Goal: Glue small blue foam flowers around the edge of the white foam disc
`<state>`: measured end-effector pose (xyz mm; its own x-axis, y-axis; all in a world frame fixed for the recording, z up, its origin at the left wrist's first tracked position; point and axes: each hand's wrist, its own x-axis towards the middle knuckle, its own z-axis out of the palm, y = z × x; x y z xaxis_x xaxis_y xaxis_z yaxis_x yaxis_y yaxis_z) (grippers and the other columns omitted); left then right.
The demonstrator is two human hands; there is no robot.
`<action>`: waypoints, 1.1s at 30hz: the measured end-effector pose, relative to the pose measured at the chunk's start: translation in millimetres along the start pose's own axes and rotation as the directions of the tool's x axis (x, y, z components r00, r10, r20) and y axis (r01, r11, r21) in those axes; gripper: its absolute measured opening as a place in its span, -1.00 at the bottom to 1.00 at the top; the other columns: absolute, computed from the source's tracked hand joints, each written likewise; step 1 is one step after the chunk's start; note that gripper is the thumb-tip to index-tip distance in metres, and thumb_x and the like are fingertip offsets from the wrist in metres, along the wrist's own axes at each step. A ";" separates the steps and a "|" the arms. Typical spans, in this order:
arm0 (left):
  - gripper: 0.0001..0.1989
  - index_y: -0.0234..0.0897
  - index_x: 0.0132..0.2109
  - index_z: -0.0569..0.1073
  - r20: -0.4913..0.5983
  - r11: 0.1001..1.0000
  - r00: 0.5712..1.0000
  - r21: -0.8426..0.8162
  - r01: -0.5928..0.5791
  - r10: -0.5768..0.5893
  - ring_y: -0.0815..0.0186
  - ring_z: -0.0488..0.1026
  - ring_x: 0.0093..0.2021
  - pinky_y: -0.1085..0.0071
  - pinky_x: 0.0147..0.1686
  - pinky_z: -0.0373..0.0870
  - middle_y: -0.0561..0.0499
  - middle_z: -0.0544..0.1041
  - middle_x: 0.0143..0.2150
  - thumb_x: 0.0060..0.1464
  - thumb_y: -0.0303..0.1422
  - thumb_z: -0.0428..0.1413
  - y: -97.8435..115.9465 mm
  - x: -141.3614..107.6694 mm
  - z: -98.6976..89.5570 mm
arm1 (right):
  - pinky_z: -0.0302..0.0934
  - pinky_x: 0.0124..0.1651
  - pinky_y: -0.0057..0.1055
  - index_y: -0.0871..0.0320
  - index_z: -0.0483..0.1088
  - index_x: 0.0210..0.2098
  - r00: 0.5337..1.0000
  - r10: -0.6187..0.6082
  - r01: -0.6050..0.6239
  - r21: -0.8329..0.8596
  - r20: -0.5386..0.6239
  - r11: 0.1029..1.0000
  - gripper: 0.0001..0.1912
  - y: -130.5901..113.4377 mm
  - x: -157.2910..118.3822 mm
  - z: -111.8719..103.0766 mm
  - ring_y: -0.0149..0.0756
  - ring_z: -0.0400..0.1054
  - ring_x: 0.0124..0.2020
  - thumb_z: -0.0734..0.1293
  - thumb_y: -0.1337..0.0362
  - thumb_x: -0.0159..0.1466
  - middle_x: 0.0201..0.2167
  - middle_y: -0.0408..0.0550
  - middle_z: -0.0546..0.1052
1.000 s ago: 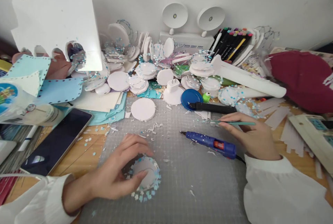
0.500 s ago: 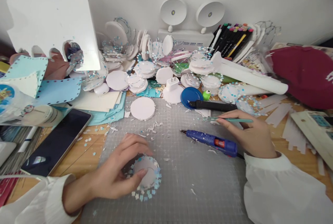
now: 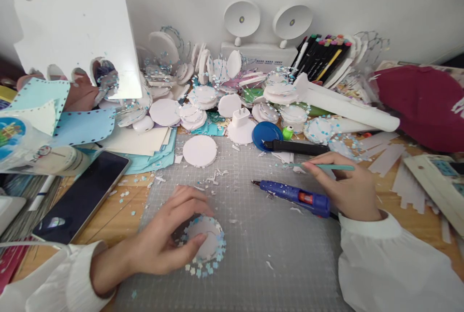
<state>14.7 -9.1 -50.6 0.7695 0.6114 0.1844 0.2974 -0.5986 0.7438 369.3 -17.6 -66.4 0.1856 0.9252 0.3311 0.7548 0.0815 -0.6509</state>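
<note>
A round white disc (image 3: 209,237) ringed with small blue and cream pieces lies on the grey cutting mat (image 3: 275,254). My left hand (image 3: 170,234) rests curved around its left side, thumb on top and fingers at the upper edge. Thin green tweezers (image 3: 337,167) are pinched between the thumb and fingers of my right hand (image 3: 348,184), their tip pointing left over white scraps. Just below and left of that hand lies a blue hot glue pen (image 3: 290,193), nozzle to the left. A black tool (image 3: 297,147) lies above the tweezers.
A plain white disc (image 3: 200,151) and a blue round lid (image 3: 267,136) lie toward the back. Behind them are heaps of decorated discs (image 3: 203,96), a twin-head lamp (image 3: 241,19) and markers (image 3: 326,58). A phone (image 3: 81,196) is at left, a red cap (image 3: 416,106) at right.
The view has shifted slightly. Both hands keep nearly the same pose, with the left on the ringed disc and the right holding the tweezers.
</note>
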 end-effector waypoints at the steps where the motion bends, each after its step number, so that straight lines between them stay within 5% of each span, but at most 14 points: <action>1: -0.70 -0.26 -0.03 0.33 0.001 1.000 1.000 -0.007 0.001 -0.001 0.17 0.33 -0.03 0.24 0.00 0.28 -0.12 0.40 -0.07 0.06 -0.52 0.06 0.1 -0.1 0.0 | 0.28 -0.23 -0.23 0.03 0.44 -0.44 1.000 0.014 -0.014 0.012 -0.027 1.000 -0.84 -0.6 -0.3 -0.1 -0.19 0.42 -0.36 0.36 0.11 0.18 -0.43 -0.11 0.53; 20: -0.72 -0.27 -0.04 0.33 0.005 1.000 1.000 -0.016 0.002 -0.002 0.21 0.31 -0.05 0.26 0.00 0.23 -0.09 0.38 -0.08 0.07 -0.53 0.05 0.2 -0.1 0.2 | 0.26 -0.26 -0.27 0.05 0.46 -0.42 0.994 -0.108 0.108 0.005 0.024 0.994 -0.88 -0.1 0.4 -1.1 -0.20 0.42 -0.35 0.37 0.16 0.18 -0.42 -0.10 0.55; 33: -0.71 -0.28 -0.04 0.33 0.015 0.999 1.000 -0.033 0.000 0.000 0.20 0.30 -0.02 0.26 0.02 0.23 -0.09 0.38 -0.07 0.07 -0.54 0.06 -0.8 -1.5 0.7 | 0.13 -0.37 -0.34 0.08 0.41 -0.47 0.999 0.047 -0.047 0.038 -0.013 0.998 -0.79 -3.3 -2.5 3.0 -0.27 0.31 -0.46 0.37 0.09 0.16 -0.51 -0.14 0.46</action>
<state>13.7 -9.9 -52.0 0.7778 0.6035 0.1754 0.2788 -0.5814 0.7643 364.4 -19.1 -67.1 0.2294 0.9230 0.3089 0.7208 0.0522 -0.6912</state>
